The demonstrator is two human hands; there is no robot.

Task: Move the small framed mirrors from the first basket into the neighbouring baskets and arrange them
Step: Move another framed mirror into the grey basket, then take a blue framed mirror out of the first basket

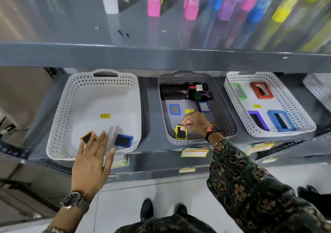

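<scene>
Surface: grey metal shelf (pixel 148 153) w/ three perforated baskets in a row; price tags stuck on its front lip.
Room: pale tiled floor below; upper shelf held coloured bottles, blurred, tops cut off.
Left basket (pixel 59 125): white, w/ yellow sticker, an orange-framed mirror (pixel 87 137) & a blue-framed mirror (pixel 123 140) near its front.
Middle basket (pixel 225 110): grey; black hairbrushes at the back, two blue-framed mirrors (pixel 174 109) mid-floor, yellow-framed mirrors (pixel 181 132) at front left.
Right basket (pixel 286 96): white; green, red, purple & blue mirrors set apart in its corners.
Left hand (pixel 92 158): fingers spread flat, fingertips at the orange mirror; gripping nothing.
Right hand (pixel 194 123): fingers pinched on the top yellow-framed mirror in the middle basket.
Hidden: right hand covered the basket's front right; something orange there, can't tell what. A 4th basket cut off at far right.
</scene>
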